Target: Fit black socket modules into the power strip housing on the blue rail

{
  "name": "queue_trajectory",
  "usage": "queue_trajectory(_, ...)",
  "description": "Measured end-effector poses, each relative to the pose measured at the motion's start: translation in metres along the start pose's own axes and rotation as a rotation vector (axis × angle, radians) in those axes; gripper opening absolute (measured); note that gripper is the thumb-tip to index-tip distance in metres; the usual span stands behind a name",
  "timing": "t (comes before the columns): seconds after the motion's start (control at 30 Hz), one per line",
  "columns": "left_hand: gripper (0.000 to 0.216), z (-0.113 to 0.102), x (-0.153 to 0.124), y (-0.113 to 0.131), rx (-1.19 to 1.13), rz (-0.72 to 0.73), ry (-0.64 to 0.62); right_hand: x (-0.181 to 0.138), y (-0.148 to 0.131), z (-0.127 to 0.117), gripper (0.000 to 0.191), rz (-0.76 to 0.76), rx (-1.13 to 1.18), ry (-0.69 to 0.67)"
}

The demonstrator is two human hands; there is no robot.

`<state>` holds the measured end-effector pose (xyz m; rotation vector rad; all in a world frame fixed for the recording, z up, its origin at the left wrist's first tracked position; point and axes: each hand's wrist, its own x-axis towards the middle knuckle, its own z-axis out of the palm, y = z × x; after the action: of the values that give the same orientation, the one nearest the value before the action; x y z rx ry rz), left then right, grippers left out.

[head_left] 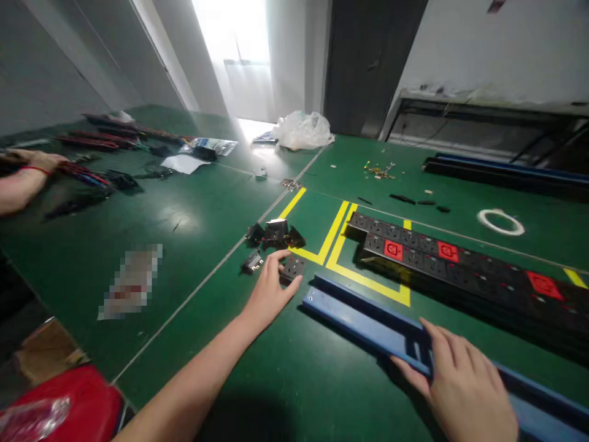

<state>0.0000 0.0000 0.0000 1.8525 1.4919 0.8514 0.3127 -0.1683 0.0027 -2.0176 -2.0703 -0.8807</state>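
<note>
My left hand reaches forward over the green table and closes its thumb and fingers around a small black socket module. Several more black socket modules lie in a loose heap just beyond it. My right hand rests on a long blue metal channel that runs diagonally from mid-table toward the lower right, fingers laid over its edge.
Long black power strips with red sockets lie right of yellow floor-style tape. A white ring, a plastic bag and small hardware sit farther back. Another person's hand works with wires at far left. A red object is at lower left.
</note>
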Motion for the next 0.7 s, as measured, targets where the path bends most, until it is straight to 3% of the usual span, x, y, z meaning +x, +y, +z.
queue_trajectory(0.13,0.053,0.001,0.004,-0.002,-0.001,-0.060,-0.068,0.001,-0.001,-0.002,0.085,0.019,0.012,-0.025)
queue_trajectory(0.7,0.032,0.002,0.010,-0.007,-0.129,-0.105,-0.030,0.018,-0.018,-0.004,0.082,0.038,0.052,0.000)
